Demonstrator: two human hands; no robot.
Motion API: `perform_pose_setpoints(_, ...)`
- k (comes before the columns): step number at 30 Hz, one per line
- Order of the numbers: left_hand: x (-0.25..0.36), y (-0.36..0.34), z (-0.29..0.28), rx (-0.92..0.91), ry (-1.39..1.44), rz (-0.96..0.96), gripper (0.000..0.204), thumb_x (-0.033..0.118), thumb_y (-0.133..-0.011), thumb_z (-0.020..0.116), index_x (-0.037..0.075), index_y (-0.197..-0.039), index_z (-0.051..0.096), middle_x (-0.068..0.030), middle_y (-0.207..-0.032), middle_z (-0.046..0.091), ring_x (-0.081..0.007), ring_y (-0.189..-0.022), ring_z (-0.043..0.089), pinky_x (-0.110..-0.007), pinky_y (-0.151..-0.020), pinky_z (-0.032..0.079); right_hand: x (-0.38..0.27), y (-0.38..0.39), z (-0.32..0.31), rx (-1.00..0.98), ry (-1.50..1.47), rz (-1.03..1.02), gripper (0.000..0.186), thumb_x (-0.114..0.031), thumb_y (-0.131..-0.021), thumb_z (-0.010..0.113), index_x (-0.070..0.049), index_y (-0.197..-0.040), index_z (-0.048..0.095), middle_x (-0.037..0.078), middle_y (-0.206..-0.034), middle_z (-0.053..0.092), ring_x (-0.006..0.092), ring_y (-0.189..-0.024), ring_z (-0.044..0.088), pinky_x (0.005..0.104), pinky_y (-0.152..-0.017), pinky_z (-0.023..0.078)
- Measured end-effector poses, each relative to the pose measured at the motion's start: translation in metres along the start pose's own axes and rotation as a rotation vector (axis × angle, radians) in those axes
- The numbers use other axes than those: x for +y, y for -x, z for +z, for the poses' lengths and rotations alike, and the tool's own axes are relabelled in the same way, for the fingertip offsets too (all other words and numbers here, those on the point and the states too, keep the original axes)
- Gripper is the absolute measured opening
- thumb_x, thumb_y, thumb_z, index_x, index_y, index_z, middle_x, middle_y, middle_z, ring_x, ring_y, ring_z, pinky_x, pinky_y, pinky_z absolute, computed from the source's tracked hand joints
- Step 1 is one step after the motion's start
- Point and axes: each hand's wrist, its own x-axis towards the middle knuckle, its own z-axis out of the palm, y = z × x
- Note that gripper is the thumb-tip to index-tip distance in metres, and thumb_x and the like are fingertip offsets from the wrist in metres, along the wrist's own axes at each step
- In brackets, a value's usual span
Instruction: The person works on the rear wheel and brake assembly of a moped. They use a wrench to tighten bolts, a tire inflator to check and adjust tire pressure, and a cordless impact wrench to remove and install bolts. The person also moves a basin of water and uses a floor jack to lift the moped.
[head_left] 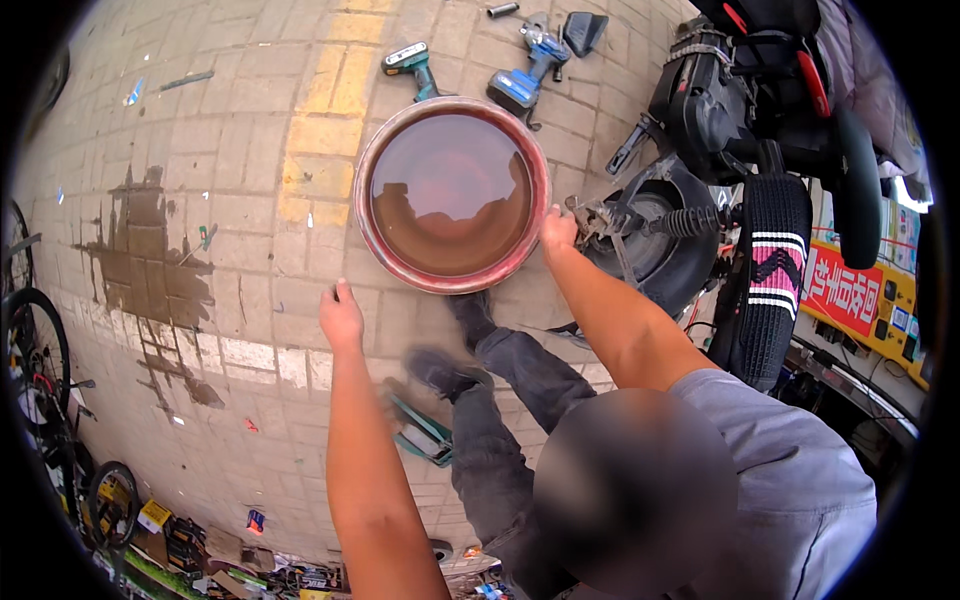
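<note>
A round red-rimmed basin (pixel 539 178) of murky water sits on the paving between my arms. My left hand (pixel 341 318) is held below and left of it, fingers slightly apart, holding nothing visible. My right hand (pixel 559 233) is curled at the basin's right edge, beside a two-wheeler's axle fittings (pixel 600 222); what its fingers grip is unclear. Just right lie the black wheel (pixel 668 275) and coil spring (pixel 685 222). Above the basin lie a green cordless tool (pixel 408 62) and a blue cordless tool (pixel 515 88).
The two-wheeler's black body (pixel 700 105) and padded seat-like part (pixel 775 290) crowd the right. Bicycles (pixel 45 370) line the left edge, with boxes and clutter (pixel 155 518) at lower left. A green item (pixel 425 435) lies by my feet (pixel 440 370). Wet patches mark the paving (pixel 250 120).
</note>
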Motion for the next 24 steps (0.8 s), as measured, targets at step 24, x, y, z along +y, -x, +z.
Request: perform_pose_setpoints(24, 0.023, -0.096, 0.03, -0.061, 0.565, -0.35, 0.035, 0.025, -0.099, 0.045, -0.006, -0.111, 0.057, -0.0128, -0.099, 0.064, -0.0193, -0.084, 0.061, -0.032, -0.074, 0.049, -0.07, -0.019, 0.016, -0.365, -0.669, 0.222, 0.042, -0.028, -0.096, 0.048, 0.012, -0.109, 0.055, 0.02, -0.106, 0.06, 0.0264, -0.091, 0.059, 0.0428, -0.078, 0.049)
